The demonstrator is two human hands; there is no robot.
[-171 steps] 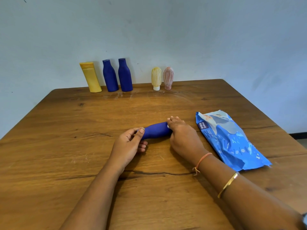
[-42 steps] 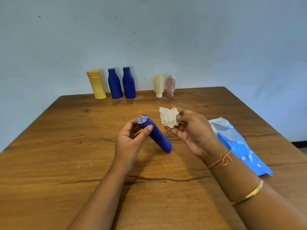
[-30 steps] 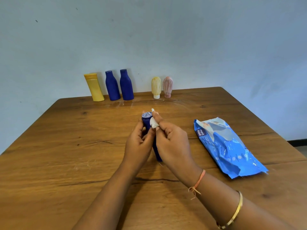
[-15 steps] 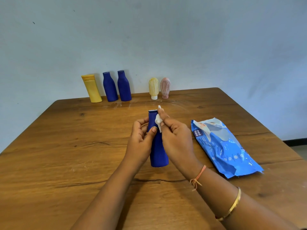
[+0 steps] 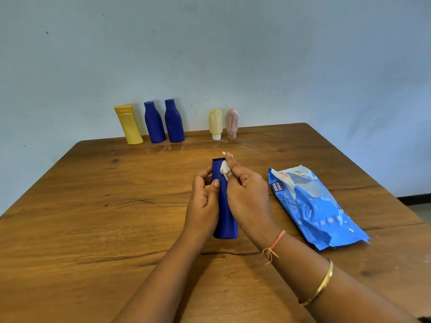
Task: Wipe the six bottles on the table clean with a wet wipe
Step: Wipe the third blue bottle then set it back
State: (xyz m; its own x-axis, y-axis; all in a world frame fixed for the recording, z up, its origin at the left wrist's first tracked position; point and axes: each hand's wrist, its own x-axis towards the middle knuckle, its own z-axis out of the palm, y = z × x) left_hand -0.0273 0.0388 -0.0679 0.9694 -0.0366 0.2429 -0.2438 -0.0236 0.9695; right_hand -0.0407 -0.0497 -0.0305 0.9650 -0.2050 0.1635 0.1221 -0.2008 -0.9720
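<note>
Landmark for this entry: the wipe pack (image 5: 312, 206), lying flat on the counter (image 5: 116, 229).

Blue bottle (image 5: 225, 226): just left of the wipe pack, upright, neck end up. Its base is at the counter surface; I cannot tell whether it bears weight there.

Left grip (image 5: 203, 203): on the far side of the bottle from the wipe pack. My fingers are curled round its upper body and my thumb lies across the near face.

Right grip (image 5: 247, 197): between the bottle and the wipe pack. My fingertips are pinched on a bunched wet wipe (image 5: 224, 169) and press it against the bottle just under the top rim.

Remaining five bottles stand in a row well behind and to the left of the wipe pack, at the wall:
- yellow bottle (image 5: 129, 124)
- second blue bottle (image 5: 154, 123)
- third blue bottle (image 5: 174, 122)
- after a gap, cream bottle (image 5: 215, 123)
- pink bottle (image 5: 231, 123)

I cannot tell which of these are already wiped.

Handling (judgement):
- The blue bottle looks like matte plastic, probably light and stiff enough to take firm rubbing.
- A wet film will likely make it slick, so I should hold it mid-body on a dry patch and turn it under the wipe.
- The wad is soft and small and covers little per stroke.
- The cream and pink bottles appear to stand cap-down on narrow feet and are likely tippy, so I should take them by the bulb.
</note>
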